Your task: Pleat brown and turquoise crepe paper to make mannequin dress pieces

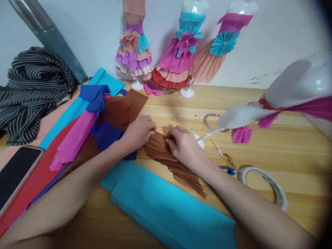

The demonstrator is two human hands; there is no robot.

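Note:
A strip of brown crepe paper [178, 171], folded into narrow pleats, lies on the wooden table [285, 152] in front of me. My left hand [138, 133] is closed, its fingertips pinching the far end of the pleats. My right hand [183, 145] presses on the same end from the right, fingers curled onto the folds. The pleated strip fans out toward me under my right wrist.
Flat crepe sheets lie around: turquoise [166, 207] near me, red [33, 183], magenta [75, 138], blue [100, 100] and brown [124, 107] at left. A phone [15, 176] and striped cloth [31, 90] sit far left. Three paper-dressed dolls [178, 55] stand against the wall. A tape roll [267, 185] and a tilted doll form [285, 97] are at right.

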